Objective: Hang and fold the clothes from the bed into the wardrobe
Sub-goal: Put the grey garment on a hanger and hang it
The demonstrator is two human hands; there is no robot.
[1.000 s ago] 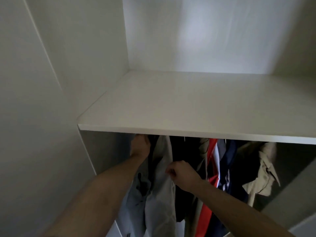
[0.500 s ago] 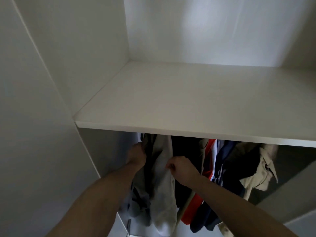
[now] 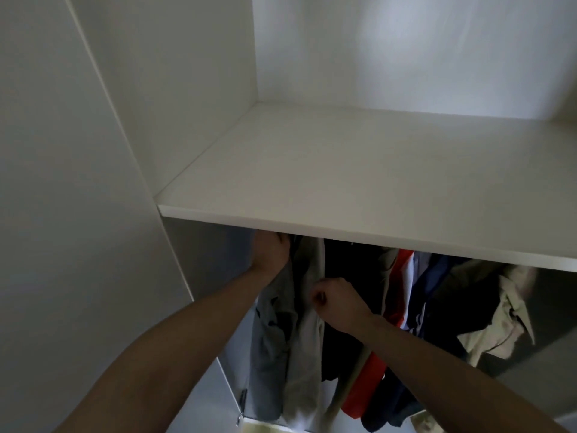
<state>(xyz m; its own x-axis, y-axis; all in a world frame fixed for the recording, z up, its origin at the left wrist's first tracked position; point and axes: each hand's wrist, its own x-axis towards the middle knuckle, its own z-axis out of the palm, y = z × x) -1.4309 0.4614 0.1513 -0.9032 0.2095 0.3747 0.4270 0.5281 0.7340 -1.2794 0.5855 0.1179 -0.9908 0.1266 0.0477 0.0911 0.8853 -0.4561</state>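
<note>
A pale grey garment hangs at the left end of the clothes under the white wardrobe shelf. My left hand reaches up just below the shelf's front edge and touches the garment's top; its fingertips are hidden by the shelf. My right hand is closed, pinching the garment's front edge. To the right hang a black garment, a red and white one, a navy one and a beige shirt.
The wardrobe's white left side panel and back wall enclose the shelf. A door hinge shows low on the left panel. The hanging rail is hidden behind the shelf edge.
The view has shifted so the shelf edge sits further right. My left hand has risen a little toward the shelf; my right hand keeps its pinch on the grey garment.
</note>
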